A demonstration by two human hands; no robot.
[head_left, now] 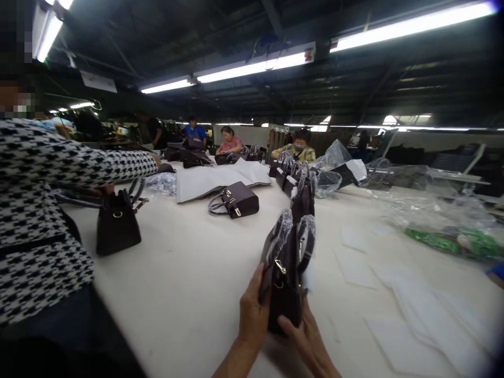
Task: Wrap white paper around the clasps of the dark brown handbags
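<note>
Left hand (254,312): gripping the side of a dark handbag (284,294) with plastic-wrapped handles
Right hand (305,331): gripping its other side, thumb low
Beneath: white table (177,310)

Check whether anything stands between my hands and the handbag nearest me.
Nothing visible does: the left hand and right hand hold the handbag directly, one on each side. Clear wrap covers its handles, above both hands.

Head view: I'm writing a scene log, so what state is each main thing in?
Held bag: upright, handles plastic-wrapped
Left hand: gripping the held bag
Right hand: likewise
Middle bag: lying down, handles toward the left
Bag near houndstooth sleeve: upright, handles splayed
Clear plastic: crumpled
White sheets: flat, loose
Ceiling light: lit
</note>
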